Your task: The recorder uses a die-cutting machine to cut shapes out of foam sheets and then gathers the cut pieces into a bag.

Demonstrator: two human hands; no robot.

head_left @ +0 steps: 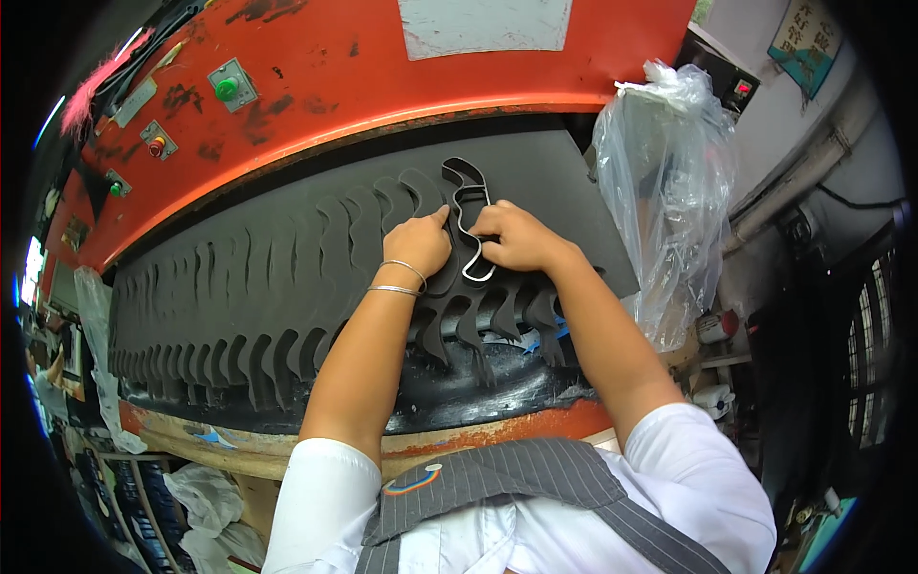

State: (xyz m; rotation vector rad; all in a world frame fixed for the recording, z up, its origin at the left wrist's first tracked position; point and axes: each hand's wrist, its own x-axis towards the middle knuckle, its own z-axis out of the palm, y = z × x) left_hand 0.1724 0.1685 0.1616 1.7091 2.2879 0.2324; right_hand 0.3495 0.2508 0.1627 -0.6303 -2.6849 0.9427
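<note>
Grey sheet (545, 158) backed by orange machine (316, 57) | metal cutter (470, 191) set on sheet's right part, pinched by right hand (521, 236) | left hand (418, 246) rested beside, index extended, grip unclear | index could be nicked if cutter slips

A person in a white shirt (698, 469) and striped apron (507, 471) grips a curved metal cutter (469, 189) with the right hand (521, 237) on a dark sheet (550, 172) — the left hand (419, 245), two bangles (394, 289) at its wrist, just beside it. Wavy strips (283, 364) hang at the near edge — a red machine (325, 57) stands beyond, a clear bag (660, 182) at right.
</note>
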